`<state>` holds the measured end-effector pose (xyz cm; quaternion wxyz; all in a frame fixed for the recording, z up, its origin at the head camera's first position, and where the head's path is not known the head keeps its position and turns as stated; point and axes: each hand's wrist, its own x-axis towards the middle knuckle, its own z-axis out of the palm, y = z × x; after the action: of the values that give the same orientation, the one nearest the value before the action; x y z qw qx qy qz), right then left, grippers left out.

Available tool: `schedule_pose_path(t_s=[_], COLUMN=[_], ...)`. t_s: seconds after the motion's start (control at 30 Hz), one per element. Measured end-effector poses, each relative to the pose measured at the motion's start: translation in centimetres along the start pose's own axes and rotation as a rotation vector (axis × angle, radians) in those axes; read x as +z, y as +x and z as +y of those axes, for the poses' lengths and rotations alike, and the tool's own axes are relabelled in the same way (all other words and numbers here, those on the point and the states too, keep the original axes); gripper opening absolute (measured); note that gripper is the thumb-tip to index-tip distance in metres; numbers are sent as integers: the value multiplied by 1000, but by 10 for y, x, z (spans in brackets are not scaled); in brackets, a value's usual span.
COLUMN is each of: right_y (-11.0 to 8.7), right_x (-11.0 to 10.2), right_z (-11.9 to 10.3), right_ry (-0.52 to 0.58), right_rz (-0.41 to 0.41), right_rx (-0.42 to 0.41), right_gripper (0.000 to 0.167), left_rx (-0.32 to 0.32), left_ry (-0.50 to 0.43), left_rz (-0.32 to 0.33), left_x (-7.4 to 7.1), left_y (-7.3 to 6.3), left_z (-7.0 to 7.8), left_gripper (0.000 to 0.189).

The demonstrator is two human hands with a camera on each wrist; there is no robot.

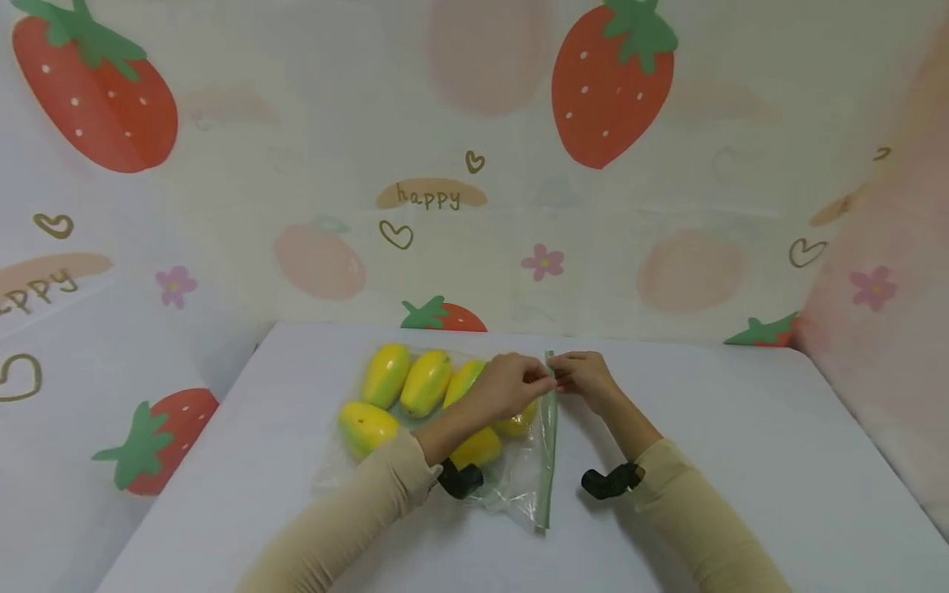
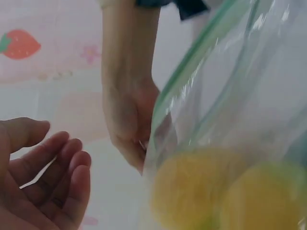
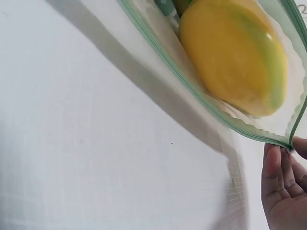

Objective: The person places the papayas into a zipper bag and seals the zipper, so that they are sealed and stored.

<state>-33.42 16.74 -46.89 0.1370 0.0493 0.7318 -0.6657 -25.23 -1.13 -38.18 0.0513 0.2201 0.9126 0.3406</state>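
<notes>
A clear zip bag (image 1: 511, 486) with a green zip strip (image 1: 547, 461) lies flat on the table, its mouth towards the right. Inside are several yellow-green mangoes (image 1: 426, 383); one mango (image 3: 235, 57) shows large through the parted mouth in the right wrist view. My right hand (image 1: 589, 379) pinches the far end of the strip between thumb and fingers. Close to that same end, my left hand (image 1: 507, 385) is over the bag, hiding part of the fruit. In the left wrist view its fingers (image 2: 53, 177) are loosely bent with nothing between them.
The white table (image 1: 704, 461) carries the bag left of its middle. Behind it stands a cloth backdrop (image 1: 615, 214) printed with strawberries, continuing along both sides. A black wrist device (image 1: 460, 479) sits on the left wrist, another device (image 1: 611, 482) on the right.
</notes>
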Motion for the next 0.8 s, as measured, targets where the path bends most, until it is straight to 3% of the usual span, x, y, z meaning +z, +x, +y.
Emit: schedule_pose_path(t_s=[0.13, 0.33, 0.57, 0.8], right_y=[1, 0, -5, -10], right_x=[0, -2, -6, -3], right_z=[-2, -6, -6, -4], right_ry=[-25, -28, -6, 33], right_rz=[7, 21, 24, 10], right_rx=[23, 30, 45, 28], right_gripper=[32, 33, 35, 29], left_rx=[-21, -78, -113, -166], left_ry=[-88, -94, -109, -167], left_rz=[37, 71, 3, -35], left_x=[-8, -6, 1, 8], left_y=[26, 58, 82, 96], left_z=[-14, -30, -37, -37], left_gripper=[25, 25, 29, 31])
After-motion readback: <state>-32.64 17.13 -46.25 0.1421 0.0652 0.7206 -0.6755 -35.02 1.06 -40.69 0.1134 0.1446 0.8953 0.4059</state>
